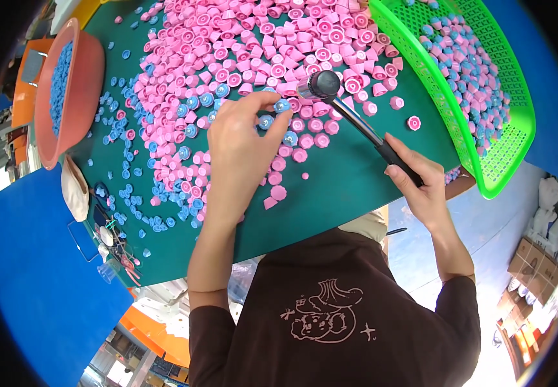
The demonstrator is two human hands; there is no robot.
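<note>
My left hand (234, 132) is over the pile, pinching a small blue flower-shaped cap (282, 106) with a shiny centre between thumb and index finger. My right hand (424, 184) is wrapped round the black grip of a hammer (364, 129). Its round black head hangs just right of the pinched cap, apart from it. Below the left fingers lie more blue caps with shiny centres, one of them (290, 138) beside the thumb. Pink cup-shaped pieces (214, 35) spread thickly across the green table (330, 206). What lies under the left palm is hidden.
A bright green plastic basket (514, 138) at the right holds mixed pink and blue pieces. At the far left, a salmon-coloured basin (85, 71) contains blue pieces. Loose blue caps (127, 193) lie on the table's left, near a cream pouch (74, 187) and small tools. Cardboard boxes (531, 267) stand lower right.
</note>
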